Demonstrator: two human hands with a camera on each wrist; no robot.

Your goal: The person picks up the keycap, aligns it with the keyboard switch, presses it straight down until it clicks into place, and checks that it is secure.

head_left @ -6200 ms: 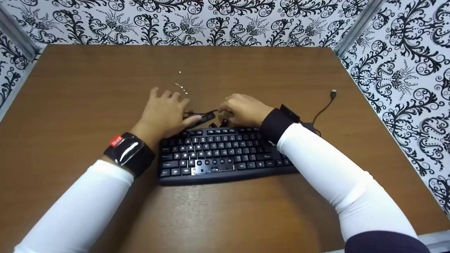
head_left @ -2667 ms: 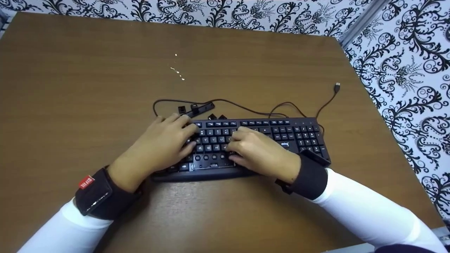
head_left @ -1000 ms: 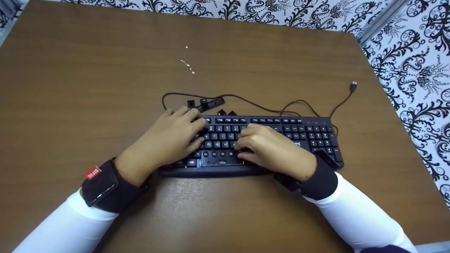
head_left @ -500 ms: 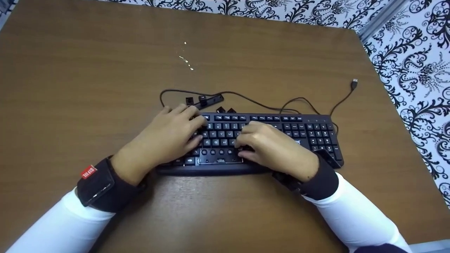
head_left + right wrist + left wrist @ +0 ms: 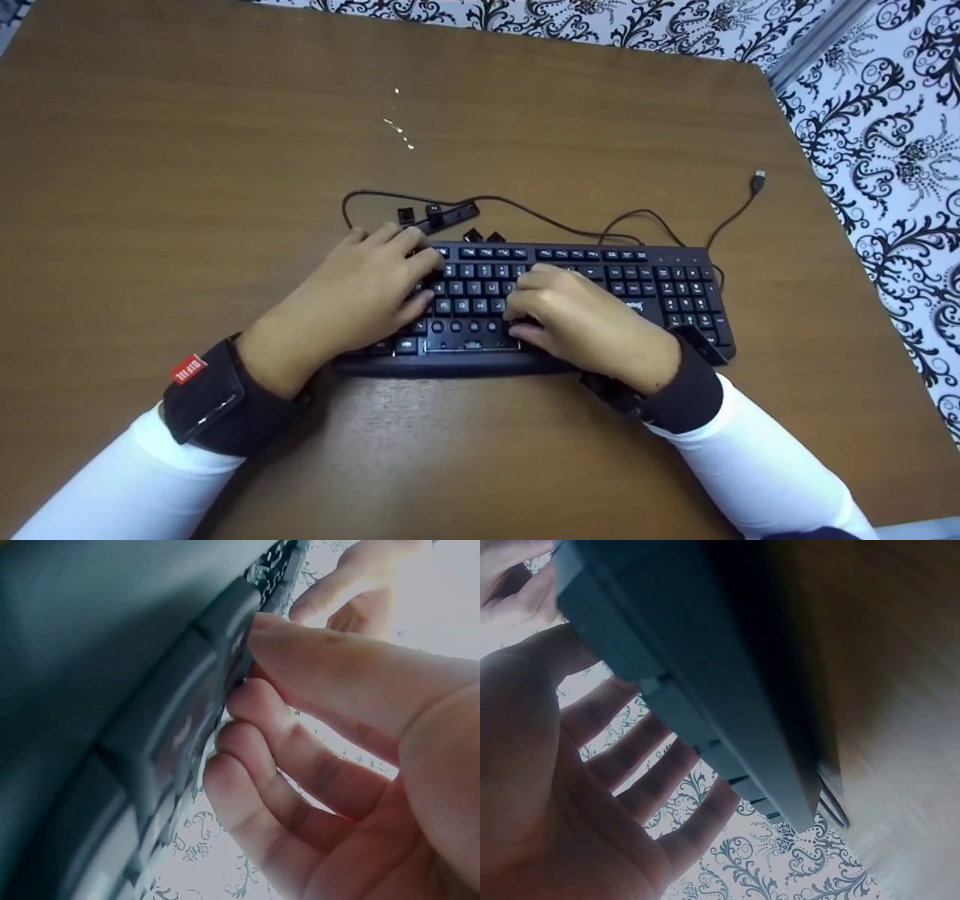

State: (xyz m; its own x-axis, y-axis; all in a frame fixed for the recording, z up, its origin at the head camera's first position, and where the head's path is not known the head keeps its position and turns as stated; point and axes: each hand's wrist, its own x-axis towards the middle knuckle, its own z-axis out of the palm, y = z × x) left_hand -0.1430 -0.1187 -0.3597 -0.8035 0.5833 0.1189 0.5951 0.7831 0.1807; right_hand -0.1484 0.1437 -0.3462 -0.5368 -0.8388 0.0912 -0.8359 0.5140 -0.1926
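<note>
A black keyboard [image 5: 465, 367] lies on the table, with its space bar and several bottom-row keycaps off, so bare round key posts [image 5: 456, 327] show. My left hand [image 5: 349, 289] rests over its left end; in the left wrist view the fingers are spread and fairly straight along the edge. At the right end of the bare posts, my right hand [image 5: 589, 322] has its thumb and forefinger at a keycap [image 5: 232, 622], seemingly pinching its edge. The other right fingers curl against neighbouring keys. The forefinger's tip is mostly hidden behind the thumb.
Behind the keyboard lie the loose space bar [image 5: 457, 216] and several loose keycaps [image 5: 406, 216]. A black cable [image 5: 525, 217] loops there, its USB plug [image 5: 758, 181] to the right. Small pale flecks [image 5: 399, 130] mark the brown table [image 5: 225, 150]. Patterned walls [image 5: 900, 150] border it.
Both hands came from behind the keyboard, near the loose pieces, down onto its keys. Over the last second they have hardly moved; the head view shifted slightly.
</note>
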